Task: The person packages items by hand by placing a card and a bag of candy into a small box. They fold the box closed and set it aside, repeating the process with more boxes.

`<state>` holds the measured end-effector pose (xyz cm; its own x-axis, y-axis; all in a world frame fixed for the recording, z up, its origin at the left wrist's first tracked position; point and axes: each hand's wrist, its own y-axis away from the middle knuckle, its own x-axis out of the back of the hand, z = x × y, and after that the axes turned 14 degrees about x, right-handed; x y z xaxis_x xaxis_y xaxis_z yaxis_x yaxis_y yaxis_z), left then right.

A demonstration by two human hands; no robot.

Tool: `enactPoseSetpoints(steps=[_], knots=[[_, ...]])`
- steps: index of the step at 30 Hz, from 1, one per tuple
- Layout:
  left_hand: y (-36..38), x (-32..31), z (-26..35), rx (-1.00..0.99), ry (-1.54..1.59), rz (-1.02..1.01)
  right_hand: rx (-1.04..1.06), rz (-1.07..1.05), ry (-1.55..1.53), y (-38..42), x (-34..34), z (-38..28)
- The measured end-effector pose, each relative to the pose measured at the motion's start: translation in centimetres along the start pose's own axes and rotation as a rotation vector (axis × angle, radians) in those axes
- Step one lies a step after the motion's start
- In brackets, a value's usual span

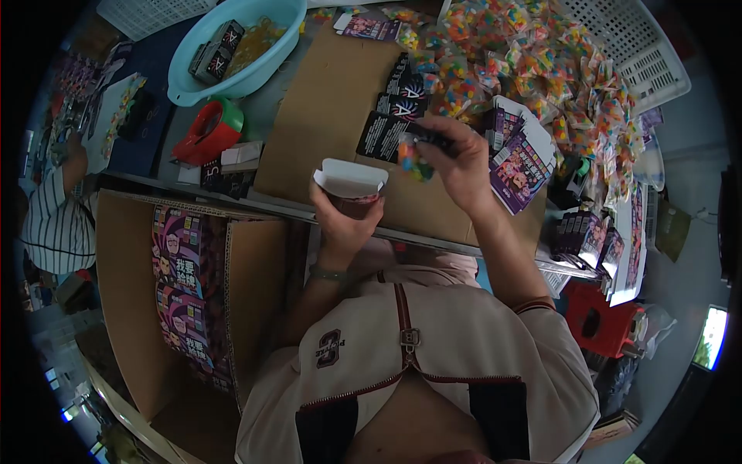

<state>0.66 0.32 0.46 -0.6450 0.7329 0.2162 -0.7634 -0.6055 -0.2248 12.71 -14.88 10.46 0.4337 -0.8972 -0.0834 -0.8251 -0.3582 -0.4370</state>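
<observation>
**Card, plastic and board at the packing bench**

A small open carton (pixel 349 184) of glossy printed card, white and matt inside, is seen above a sheet of matt brown corrugated cardboard (pixel 325 116). Beyond that sheet, shiny clear-plastic sweet packets (pixel 525 62) are heaped; left of it, a smooth plastic basin (pixel 185 81) is seen.

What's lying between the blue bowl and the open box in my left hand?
A red tape dispenser lies between the blue bowl and the open box, seen from the head camera.
</observation>
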Motion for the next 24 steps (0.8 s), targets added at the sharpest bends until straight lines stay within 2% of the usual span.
enactPoseSetpoints(steps=[1,2,4,5,7,8,10,11,13,14,16,17,19,20,22,24], knots=[[-0.3,-0.3,0.3,0.014,-0.026,-0.002,-0.007,-0.137,0.207,-0.6,0.5,-1.4],[-0.6,-0.6,0.7,-0.068,-0.137,0.054,-0.009,-0.141,0.207,-1.4,0.2,-2.8],[-0.9,-0.8,1.4,-0.091,-0.176,0.053,0.197,-0.445,0.486,-2.8,-0.5,-4.9],[-0.9,-0.8,1.6,-0.115,-0.22,0.05,0.201,-0.445,0.488,-3.3,-0.7,-5.0],[-1.0,-0.8,1.9,-0.129,-0.236,0.058,0.428,-0.668,0.77,-4.5,-1.3,-4.9],[-1.0,-0.8,2.0,-0.137,-0.253,0.064,0.433,-0.666,0.77,-5.0,-1.8,-4.6],[-0.8,-1.1,1.3,-0.184,-0.267,0.084,0.464,-0.99,0.801,-5.5,-3.1,-3.9],[-0.6,-1.2,0.9,-0.224,-0.281,0.1,0.464,-0.989,0.802,-5.3,-3.9,-3.0],[-0.6,-1.2,0.9,-0.192,-0.241,0.105,0.679,-1.098,0.846,-4.8,-5.4,-1.4],[-0.6,-1.1,0.9,-0.159,-0.201,0.112,0.678,-1.103,0.847,-4.6,-5.5,-1.2],[-0.7,-1.0,0.9,-0.164,-0.199,0.134,0.692,-0.938,0.824,-4.2,-6.1,-1.4],[-0.6,-0.9,0.9,-0.171,-0.201,0.155,0.691,-0.953,0.819,-3.9,-5.8,-1.3],[-0.5,-1.0,0.5,-0.12,-0.103,0.147,0.556,-0.556,0.688,-2.8,-3.9,-1.0],[-0.6,-1.1,0.4,-0.085,-0.005,0.126,0.553,-0.564,0.687,-1.7,-3.0,-0.8],[-0.7,-1.2,0.2,-0.092,-0.006,0.143,0.36,-0.375,0.711,1.0,-1.6,-0.2],[-0.6,-1.3,0.0,-0.1,-0.012,0.154,0.407,-0.327,0.691,2.9,-2.1,0.6]])
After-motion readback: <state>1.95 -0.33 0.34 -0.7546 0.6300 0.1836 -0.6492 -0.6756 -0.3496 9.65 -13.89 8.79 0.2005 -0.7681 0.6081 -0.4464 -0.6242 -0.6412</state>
